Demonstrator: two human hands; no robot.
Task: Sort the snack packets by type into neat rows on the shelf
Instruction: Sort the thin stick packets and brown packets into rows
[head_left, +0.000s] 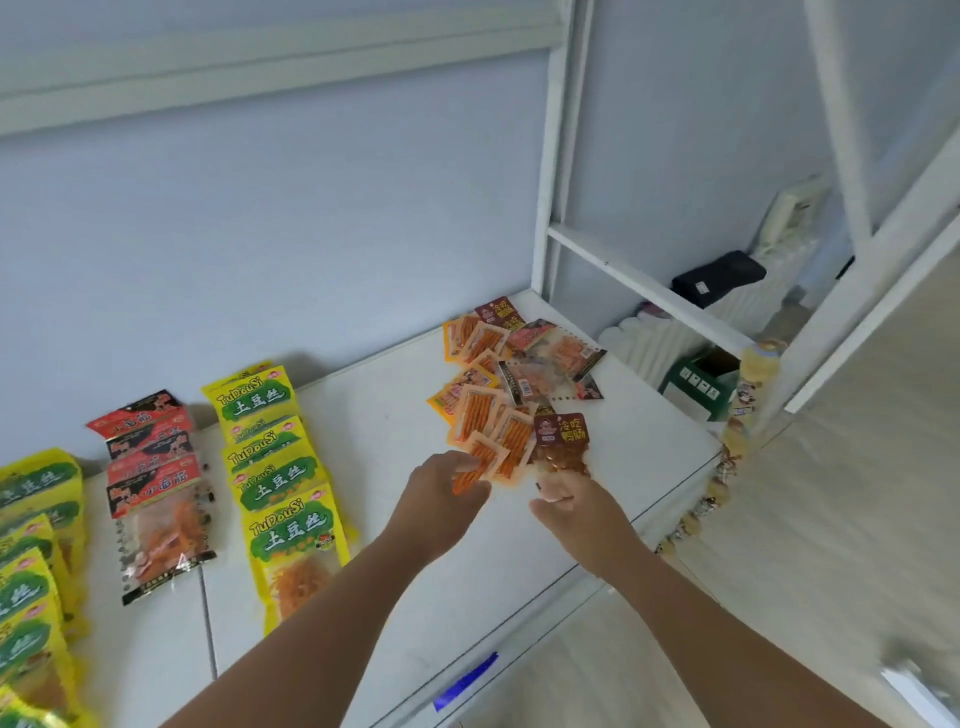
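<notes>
Two hands are at work mid-frame over a white shelf, smooth and matte, w/ a thin seam running down it at lower left and a strip of blue tape on the front edge. Pale blue-grey wall behind, white metal frame post at upper right, light floor on the right side.

Left hand has its fingers curled round a flat orange stick packet, clear window, thin orange sticks inside. Right hand pinches the bottom of a dark red packet, glossy, brown chunks showing through the clear part. Both packets sit at the near end of a messy mixed pile in the centre-right, overlapping every which way.

Sorted stuff is on the left: a row of yellow-green packets, shiny and crinkly, overlapping like shingles; beside it a red-black row; another yellow row at the left edge, partly cut off.

Right of the shelf: a string of small packets hanging along the edge, a green box and a black box-ish thing further up. Pretty blurry there tbh.
</notes>
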